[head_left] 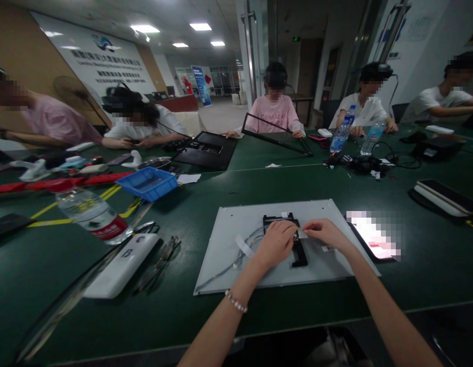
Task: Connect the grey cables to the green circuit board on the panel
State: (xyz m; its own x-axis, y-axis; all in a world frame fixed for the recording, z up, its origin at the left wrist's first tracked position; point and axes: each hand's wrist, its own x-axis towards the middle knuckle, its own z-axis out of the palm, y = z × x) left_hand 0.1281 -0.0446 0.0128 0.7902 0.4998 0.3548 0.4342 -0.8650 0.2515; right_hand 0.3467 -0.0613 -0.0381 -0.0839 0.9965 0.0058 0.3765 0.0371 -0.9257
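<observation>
A flat light-grey panel (pixel 320 270) lies before me, bearing a black plastic frame (pixel 300 255) and thin grey cables (pixel 221 270). My left hand (pixel 276 242) rests over the middle of the black frame, fingers close together and bent down; what its fingertips hold, if anything, is hidden. My right hand (pixel 328 233) is closed in a pinch on a small whitish strip (pixel 302 234), just right of the left fingertips. A loose white strip (pixel 244 246) is stuck near the cables, left of my left hand. A small pale label (pixel 328 248) lies under my right wrist.
A lit phone (pixel 374 237) touches the panel's right side. To the left are a white power bank (pixel 121 267), a water bottle (pixel 93 214) and a blue tray (pixel 148 183). Several people sit across the green table (pixel 259 183); one holds a thin black frame (pixel 274 138).
</observation>
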